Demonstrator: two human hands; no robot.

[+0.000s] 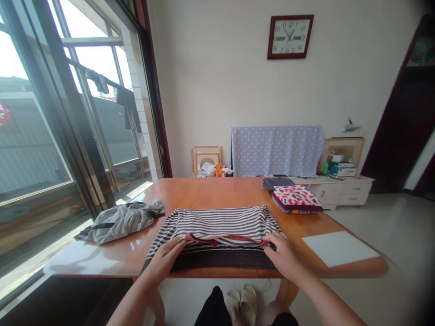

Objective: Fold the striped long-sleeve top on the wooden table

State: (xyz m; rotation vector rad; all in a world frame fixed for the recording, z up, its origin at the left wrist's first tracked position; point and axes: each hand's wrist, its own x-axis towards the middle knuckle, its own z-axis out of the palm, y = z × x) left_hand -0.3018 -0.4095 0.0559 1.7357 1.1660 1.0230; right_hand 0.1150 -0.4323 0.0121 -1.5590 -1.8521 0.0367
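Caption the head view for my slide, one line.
Left hand and right hand hold a striped garment by its red trim on a brown table, near folded cloths.

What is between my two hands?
A striped shirt: its red trim runs from your left hand to your right hand, in the head view.

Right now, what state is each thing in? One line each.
Striped top: lying on table, red trim held
Left hand: pinching trim's left end
Right hand: pinching trim's right end
Gray garment: crumpled
Heart-print cloth: folded, stacked
White sheet: flat
Dotted cloth: draped
Cabinet drawers: closed
Wall clock: hanging
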